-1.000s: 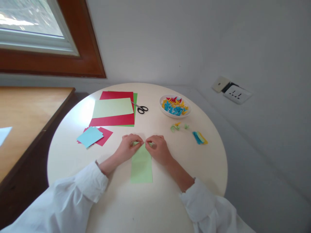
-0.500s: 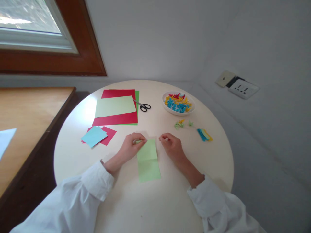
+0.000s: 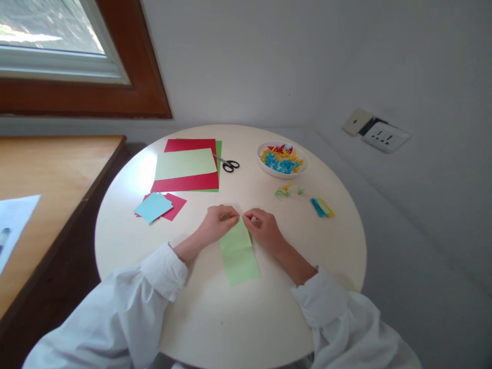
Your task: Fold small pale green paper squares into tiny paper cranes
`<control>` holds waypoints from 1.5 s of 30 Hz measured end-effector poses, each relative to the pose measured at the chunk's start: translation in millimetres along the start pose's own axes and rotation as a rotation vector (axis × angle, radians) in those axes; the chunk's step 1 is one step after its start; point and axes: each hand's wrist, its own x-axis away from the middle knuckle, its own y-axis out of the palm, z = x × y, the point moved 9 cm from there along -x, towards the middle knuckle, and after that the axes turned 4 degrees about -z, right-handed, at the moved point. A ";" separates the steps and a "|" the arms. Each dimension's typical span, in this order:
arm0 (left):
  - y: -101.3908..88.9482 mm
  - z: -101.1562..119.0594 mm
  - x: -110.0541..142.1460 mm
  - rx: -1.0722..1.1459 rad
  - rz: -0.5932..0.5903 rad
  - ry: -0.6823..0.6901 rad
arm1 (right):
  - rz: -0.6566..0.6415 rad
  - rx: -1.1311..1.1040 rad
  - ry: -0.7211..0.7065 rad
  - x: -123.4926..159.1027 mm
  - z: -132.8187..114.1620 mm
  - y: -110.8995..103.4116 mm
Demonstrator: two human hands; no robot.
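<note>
A light green paper strip (image 3: 239, 252) lies on the round cream table (image 3: 269, 318), its long side running away from me. My left hand (image 3: 217, 225) pinches the strip's far left corner. My right hand (image 3: 261, 228) pinches the far right corner. The fingertips of both hands meet at the far edge, and both hands rest on the table. White sleeves cover both forearms.
Red, green and pale green sheets (image 3: 188, 166) lie stacked at the back, with scissors (image 3: 229, 165) beside them. A white bowl (image 3: 282, 160) holds small coloured folded pieces. Blue and red squares (image 3: 156, 206) lie left, with loose folded bits (image 3: 286, 191) and strips (image 3: 322, 207) right. A wooden desk (image 3: 46, 179) adjoins on the left.
Half a second ago my right hand was off the paper with the far end flat; now it is back at the far right corner, fingertips meeting the left hand's. The view shifted slightly.
</note>
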 end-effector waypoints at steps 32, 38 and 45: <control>-48.3 -7.8 14.5 0.217 0.263 -0.224 | 0.278 -0.050 -0.033 0.1 3.0 -54.7; -29.7 8.3 8.8 0.265 0.123 -0.108 | 0.233 -0.105 -0.033 -0.7 3.5 -43.4; -25.7 9.4 9.5 0.090 0.123 -0.082 | 0.175 -0.064 0.008 -3.1 4.9 -35.3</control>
